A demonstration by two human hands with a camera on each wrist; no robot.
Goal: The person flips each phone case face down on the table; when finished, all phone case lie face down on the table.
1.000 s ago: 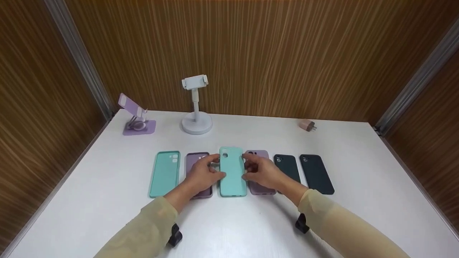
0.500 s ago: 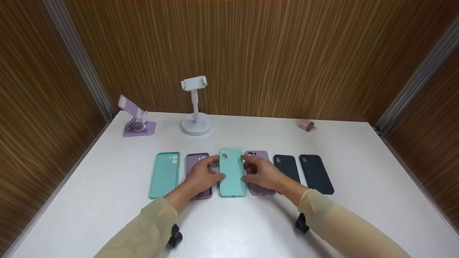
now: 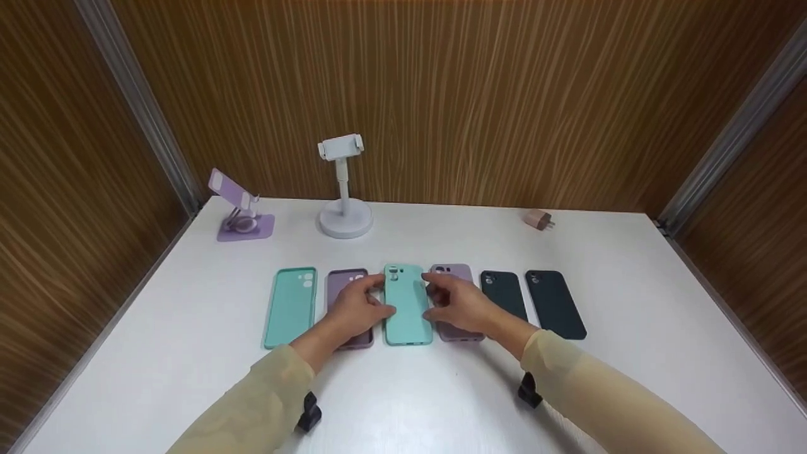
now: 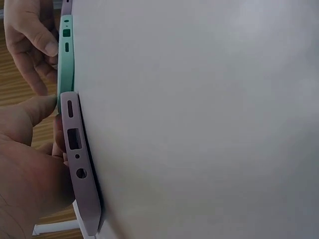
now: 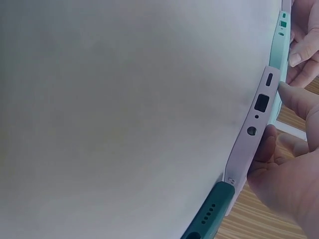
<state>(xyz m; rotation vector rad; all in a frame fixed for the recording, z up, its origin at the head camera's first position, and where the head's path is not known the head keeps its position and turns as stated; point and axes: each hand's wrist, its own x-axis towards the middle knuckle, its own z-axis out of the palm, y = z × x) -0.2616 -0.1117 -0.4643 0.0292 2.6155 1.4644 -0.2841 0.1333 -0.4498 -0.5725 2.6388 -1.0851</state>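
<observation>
A mint phone case lies back side up at the middle of the row, its camera cutouts toward the far end. My left hand touches its left edge with curled index finger and thumb. Along the right edge, my right hand does likewise, so the case is held between both hands. A purple phone case sits partly under my left hand, inner side up. Another purple case lies beneath my right hand, back side up. In the left wrist view, the mint case shows its port end, flanked by both hands.
At far left lies a second mint case, inner side up. Two dark cases continue the row rightward. Behind stand a purple phone stand and a white phone stand. A pink charger plug lies at back right.
The mint case's far end has come down slightly, and more of its camera cutouts show. Both hands have stayed at its edges, with the right fingertips shifting slightly left.
</observation>
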